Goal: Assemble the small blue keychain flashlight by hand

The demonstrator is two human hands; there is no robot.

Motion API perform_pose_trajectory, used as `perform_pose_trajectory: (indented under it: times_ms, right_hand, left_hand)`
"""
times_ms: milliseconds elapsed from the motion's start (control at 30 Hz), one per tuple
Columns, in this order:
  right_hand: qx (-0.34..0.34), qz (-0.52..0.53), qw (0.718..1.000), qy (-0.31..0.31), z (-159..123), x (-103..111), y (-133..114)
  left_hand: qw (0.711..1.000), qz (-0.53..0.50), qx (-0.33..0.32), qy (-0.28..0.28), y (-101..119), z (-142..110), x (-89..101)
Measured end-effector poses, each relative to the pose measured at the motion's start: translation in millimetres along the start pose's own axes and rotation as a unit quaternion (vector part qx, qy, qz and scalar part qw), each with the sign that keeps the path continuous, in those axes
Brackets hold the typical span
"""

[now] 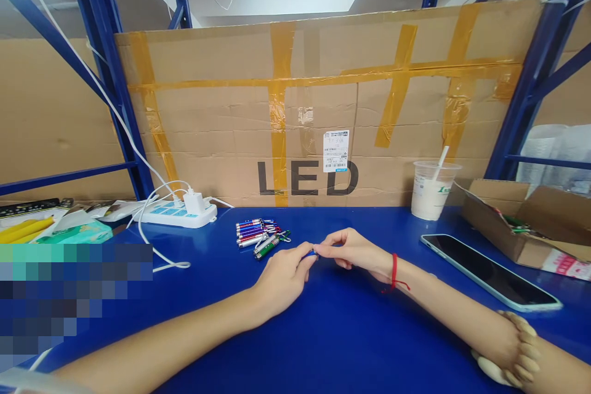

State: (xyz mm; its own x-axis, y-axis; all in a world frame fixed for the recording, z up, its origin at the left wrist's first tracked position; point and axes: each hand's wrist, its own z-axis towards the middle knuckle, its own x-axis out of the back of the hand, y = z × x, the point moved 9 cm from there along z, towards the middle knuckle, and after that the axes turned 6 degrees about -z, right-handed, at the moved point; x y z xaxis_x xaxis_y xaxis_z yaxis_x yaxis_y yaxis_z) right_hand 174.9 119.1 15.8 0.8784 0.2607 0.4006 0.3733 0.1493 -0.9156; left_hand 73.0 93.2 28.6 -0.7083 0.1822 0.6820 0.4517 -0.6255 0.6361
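My left hand (287,271) is closed around a small blue metallic keychain flashlight (312,253), and only a short piece of it shows between the fingers. My right hand (347,249) pinches at its far end, fingertips touching those of the left; the exact part gripped is hidden. Just beyond the left hand lies a pile of small keychain flashlights (252,232) in blue, red, purple and silver. A green one (266,248) with a clip rests at the near side of that pile.
At the back left is a white power strip (175,214) with cables. A phone (492,271) lies to the right, near an open cardboard box (530,221) and a plastic cup with a straw (431,191). A taped cardboard sheet (221,129) walls off the back of the blue table.
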Motion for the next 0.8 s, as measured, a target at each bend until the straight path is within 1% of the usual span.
perform_pose_trajectory:
  times_ms: [33, 100, 167, 267, 367, 533, 667, 800]
  right_hand:
    - [-0.006, 0.003, 1.000, -0.014, 1, -2, 3]
    - [0.011, 0.000, 1.000, -0.019, 4, -1, 5]
    - [0.059, -0.019, 0.998, 0.003, 7, 3, 0]
    - [0.146, -0.061, 0.987, 0.038, 6, 7, -14]
    - [0.195, -0.074, 0.977, 0.041, 2, 7, -23]
    - [0.191, -0.066, 0.979, 0.027, 1, 5, -23]
    - [0.170, -0.074, 0.982, 0.028, 2, 6, -20]
    - [0.134, -0.083, 0.987, 0.033, 5, 7, -15]
  left_hand:
    - [1.000, 0.000, 0.000, -0.010, 0, 0, -1.6]
    - [0.999, -0.016, -0.004, -0.030, 1, 1, -4.5]
    - [0.998, -0.045, -0.003, -0.046, 1, 2, -6.4]
    - [0.994, -0.091, 0.004, -0.065, -1, 4, -8.3]
    - [0.988, -0.130, -0.002, -0.084, 1, 3, -11.1]
    - [0.986, -0.132, -0.011, -0.099, 2, 0, -14.1]
    - [0.991, -0.102, -0.012, -0.081, 2, 0, -10.6]
    - [0.997, -0.061, -0.017, -0.054, 3, 1, -6.5]
